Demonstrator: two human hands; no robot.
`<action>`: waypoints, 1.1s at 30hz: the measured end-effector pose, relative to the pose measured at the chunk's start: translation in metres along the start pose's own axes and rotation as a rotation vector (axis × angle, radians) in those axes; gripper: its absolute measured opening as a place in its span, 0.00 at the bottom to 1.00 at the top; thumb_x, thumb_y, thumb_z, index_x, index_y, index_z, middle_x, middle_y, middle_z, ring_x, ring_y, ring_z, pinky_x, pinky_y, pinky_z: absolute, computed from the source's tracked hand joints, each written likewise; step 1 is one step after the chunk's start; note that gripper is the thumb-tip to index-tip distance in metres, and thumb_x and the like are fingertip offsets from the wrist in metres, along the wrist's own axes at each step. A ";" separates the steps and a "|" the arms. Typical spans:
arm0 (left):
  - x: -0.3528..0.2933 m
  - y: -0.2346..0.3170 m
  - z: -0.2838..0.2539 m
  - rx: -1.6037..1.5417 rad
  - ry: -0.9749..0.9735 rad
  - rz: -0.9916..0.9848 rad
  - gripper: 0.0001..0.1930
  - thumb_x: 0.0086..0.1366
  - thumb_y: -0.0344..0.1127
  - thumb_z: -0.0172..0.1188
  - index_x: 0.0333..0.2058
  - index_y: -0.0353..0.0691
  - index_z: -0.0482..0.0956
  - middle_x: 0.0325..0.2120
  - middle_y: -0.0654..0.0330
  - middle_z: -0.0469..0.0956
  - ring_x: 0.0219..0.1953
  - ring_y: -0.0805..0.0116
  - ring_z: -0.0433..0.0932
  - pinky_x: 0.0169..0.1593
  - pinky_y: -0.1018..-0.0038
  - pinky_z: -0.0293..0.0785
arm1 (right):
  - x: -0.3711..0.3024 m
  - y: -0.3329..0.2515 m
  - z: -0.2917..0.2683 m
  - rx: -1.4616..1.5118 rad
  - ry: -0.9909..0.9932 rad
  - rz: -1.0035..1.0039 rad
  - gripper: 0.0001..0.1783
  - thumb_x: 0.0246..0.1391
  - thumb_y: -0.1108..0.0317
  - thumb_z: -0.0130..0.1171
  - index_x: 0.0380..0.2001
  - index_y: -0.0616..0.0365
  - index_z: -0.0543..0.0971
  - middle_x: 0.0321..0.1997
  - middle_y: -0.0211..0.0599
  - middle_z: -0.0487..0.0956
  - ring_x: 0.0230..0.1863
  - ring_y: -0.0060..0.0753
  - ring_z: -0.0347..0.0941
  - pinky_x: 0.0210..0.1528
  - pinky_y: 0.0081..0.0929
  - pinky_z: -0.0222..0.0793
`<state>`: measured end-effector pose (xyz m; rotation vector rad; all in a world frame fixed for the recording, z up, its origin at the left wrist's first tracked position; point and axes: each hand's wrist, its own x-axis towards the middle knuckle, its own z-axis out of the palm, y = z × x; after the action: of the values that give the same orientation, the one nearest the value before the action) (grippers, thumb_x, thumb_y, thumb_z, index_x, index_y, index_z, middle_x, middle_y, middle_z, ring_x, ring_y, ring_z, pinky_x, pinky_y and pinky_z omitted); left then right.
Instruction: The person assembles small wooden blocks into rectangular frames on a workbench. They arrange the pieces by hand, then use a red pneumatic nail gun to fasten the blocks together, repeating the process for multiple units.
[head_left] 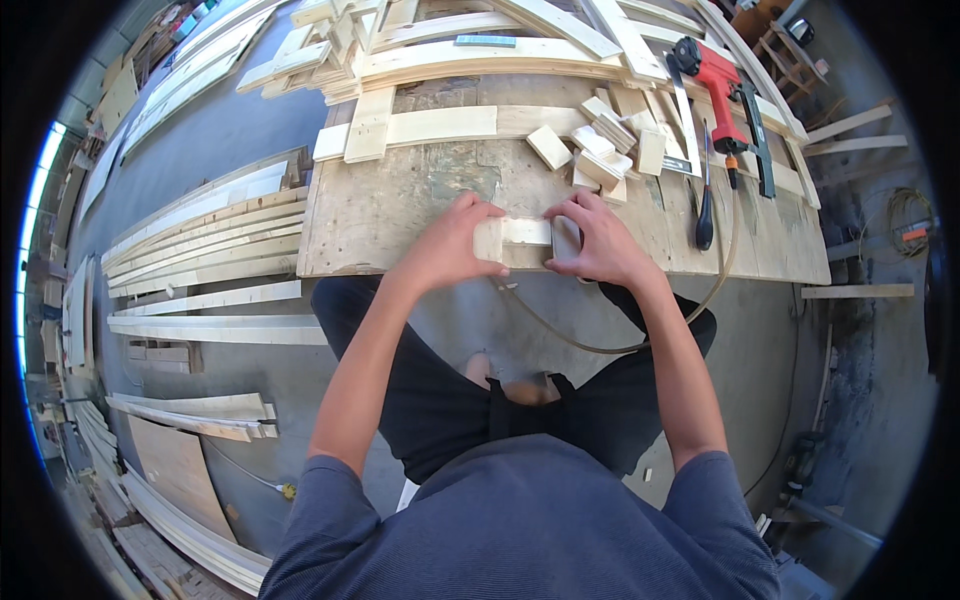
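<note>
At the near edge of the worktable [400, 200], my left hand [447, 241] grips a small pale wood block [489, 241] between thumb and fingers. Opposite it, my right hand [607, 243] pinches another small wood block [565, 240], which looks greyish in shadow. A short light wood strip [527, 232] lies between the two blocks, its ends meeting them or nearly so; the exact contact is hard to make out. Just beyond my right hand sits a loose pile of small wood offcuts [603, 150].
A red nail gun [712, 85] with a hose lies at the table's right, near a screwdriver [705, 215] and a metal square [684, 120]. Stacked wooden frames [480, 60] fill the far side. Long boards [210, 240] lie left of the table. The hose [590, 345] loops below the edge.
</note>
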<state>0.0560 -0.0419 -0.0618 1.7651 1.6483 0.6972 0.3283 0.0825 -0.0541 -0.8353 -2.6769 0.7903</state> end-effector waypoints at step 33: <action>0.010 -0.022 0.019 0.091 0.259 0.178 0.42 0.53 0.43 0.85 0.67 0.47 0.81 0.61 0.51 0.82 0.65 0.45 0.79 0.70 0.53 0.75 | -0.008 0.016 0.022 0.262 0.278 -0.005 0.44 0.44 0.65 0.86 0.68 0.54 0.82 0.67 0.41 0.81 0.69 0.48 0.77 0.72 0.41 0.74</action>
<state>0.0562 -0.0330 -0.0918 1.9718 1.7271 0.9817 0.3340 0.0799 -0.0814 -0.8052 -2.2740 0.9233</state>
